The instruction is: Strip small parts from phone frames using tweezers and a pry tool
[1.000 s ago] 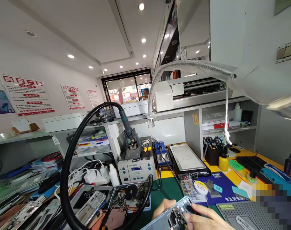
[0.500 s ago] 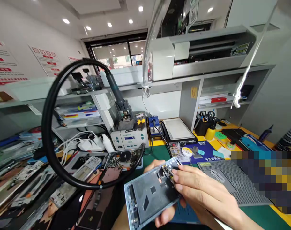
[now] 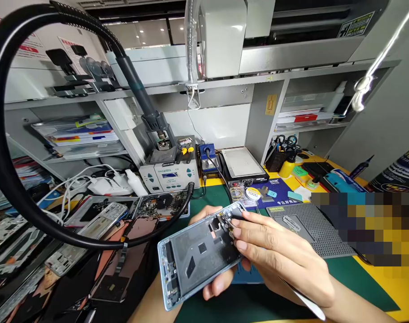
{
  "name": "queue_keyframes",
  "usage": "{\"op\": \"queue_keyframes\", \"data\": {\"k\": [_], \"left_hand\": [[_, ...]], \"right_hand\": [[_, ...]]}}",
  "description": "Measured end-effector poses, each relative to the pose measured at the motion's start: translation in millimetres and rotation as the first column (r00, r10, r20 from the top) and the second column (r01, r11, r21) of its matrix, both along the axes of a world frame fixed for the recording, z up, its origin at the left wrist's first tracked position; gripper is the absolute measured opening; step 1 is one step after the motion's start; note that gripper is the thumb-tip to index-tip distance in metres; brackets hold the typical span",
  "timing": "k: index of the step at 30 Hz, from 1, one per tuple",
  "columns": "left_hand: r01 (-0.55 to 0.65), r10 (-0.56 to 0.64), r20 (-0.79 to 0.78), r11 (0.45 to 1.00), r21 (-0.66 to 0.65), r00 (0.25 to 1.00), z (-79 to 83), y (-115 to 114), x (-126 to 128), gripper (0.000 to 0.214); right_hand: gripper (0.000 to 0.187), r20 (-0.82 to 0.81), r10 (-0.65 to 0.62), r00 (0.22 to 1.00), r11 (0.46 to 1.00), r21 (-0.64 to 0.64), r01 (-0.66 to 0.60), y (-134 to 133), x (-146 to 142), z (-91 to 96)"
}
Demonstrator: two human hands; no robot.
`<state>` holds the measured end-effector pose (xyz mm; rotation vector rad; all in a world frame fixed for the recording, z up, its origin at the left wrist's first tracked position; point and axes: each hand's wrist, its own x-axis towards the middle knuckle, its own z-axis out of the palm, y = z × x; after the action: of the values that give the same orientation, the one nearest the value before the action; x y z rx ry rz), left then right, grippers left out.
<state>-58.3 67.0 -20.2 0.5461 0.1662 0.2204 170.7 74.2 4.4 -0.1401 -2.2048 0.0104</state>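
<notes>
An opened phone (image 3: 204,255) with a light blue frame and a dark inner plate lies tilted in my left hand (image 3: 219,283). My left hand grips it from beneath, fingers showing at the far and near edges. Over the phone's upper right end, my right hand (image 3: 281,251) has its fingers pressed together, fingertips at the small exposed parts there. From under the right palm sticks out a thin flat whitish tool (image 3: 307,299); its working end is hidden by the fingers. Below the phone, part of a blue object (image 3: 248,274) shows on the green mat (image 3: 352,287).
Left of the phone lie several phone frames (image 3: 86,240) and panels. A thick black hose (image 3: 100,242) loops over them from the hot-air station (image 3: 169,175). Behind are a soldering iron stand (image 3: 207,159) and a flat plate (image 3: 243,162). On the right lies a perforated grey pad (image 3: 322,231).
The view has tilted downward and closer to the bench. The phone stays in my left hand, and my right fingers remain at its upper right end. More of the whitish tool shows.
</notes>
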Motion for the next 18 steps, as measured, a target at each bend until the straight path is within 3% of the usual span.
{"op": "queue_keyframes", "data": {"k": [11, 18], "left_hand": [[0.075, -0.076, -0.001, 0.993, -0.092, 0.997, -4.8, 3.3, -1.1, 0.137], [-0.01, 0.002, -0.057, 0.99, -0.139, 0.998, 4.3, -4.5, -2.4, 0.127]], "right_hand": [[0.032, 0.002, 0.059, 0.998, 0.997, -0.04, -0.059, -1.9, 4.3, -1.2], [0.049, 0.055, 0.052, 0.997, 0.973, -0.228, -0.038, -0.4, 11.9, -35.6]]}}
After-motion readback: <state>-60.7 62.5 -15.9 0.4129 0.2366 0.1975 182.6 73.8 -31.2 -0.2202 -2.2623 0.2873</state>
